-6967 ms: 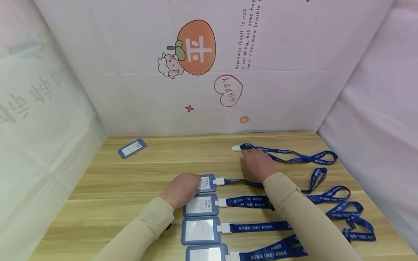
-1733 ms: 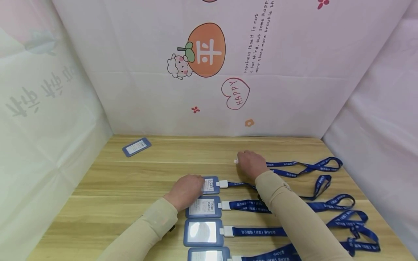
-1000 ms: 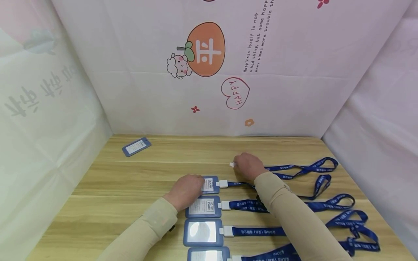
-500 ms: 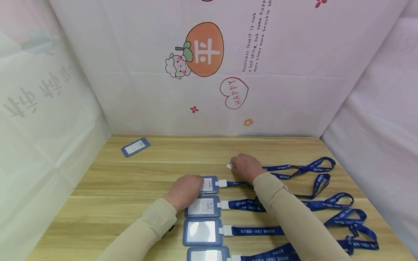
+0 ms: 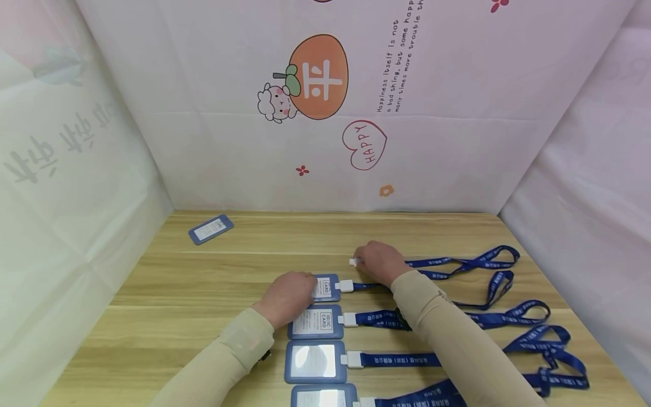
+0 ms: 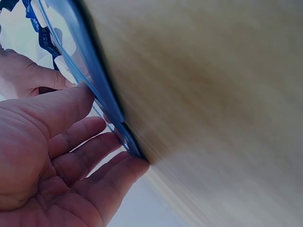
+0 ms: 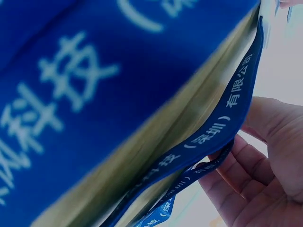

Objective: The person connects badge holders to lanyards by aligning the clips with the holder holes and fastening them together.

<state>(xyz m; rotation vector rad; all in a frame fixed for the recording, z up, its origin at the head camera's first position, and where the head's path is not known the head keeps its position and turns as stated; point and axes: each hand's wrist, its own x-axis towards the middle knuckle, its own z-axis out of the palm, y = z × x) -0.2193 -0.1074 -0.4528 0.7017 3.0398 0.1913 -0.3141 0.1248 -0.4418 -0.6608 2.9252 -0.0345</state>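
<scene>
My left hand (image 5: 286, 297) is at the left end of the farthest badge holder in the row (image 5: 325, 288), a blue-framed card holder joined to a lanyard. In the left wrist view, thumb and fingers grip the holder's edges (image 6: 102, 90). Just beyond it, to the right, my right hand (image 5: 380, 262) pinches a loose blue lanyard (image 5: 475, 264) near its end. The lanyard's white clip (image 5: 353, 262) pokes out left of the fingertips. In the right wrist view the printed strap (image 7: 222, 118) runs between thumb and fingers.
Nearer me, more badge holders (image 5: 314, 362) lie in a column, their blue lanyards (image 5: 402, 360) stretched rightward under my right forearm. A separate badge holder (image 5: 211, 229) lies at the back left. White printed cloth (image 5: 254, 164) walls the wooden table (image 5: 178, 299) on three sides.
My right hand has taken hold of the loose lanyard by its clip end and drawn it nearer me and slightly left, beside the farthest badge in the row. My left hand stays put.
</scene>
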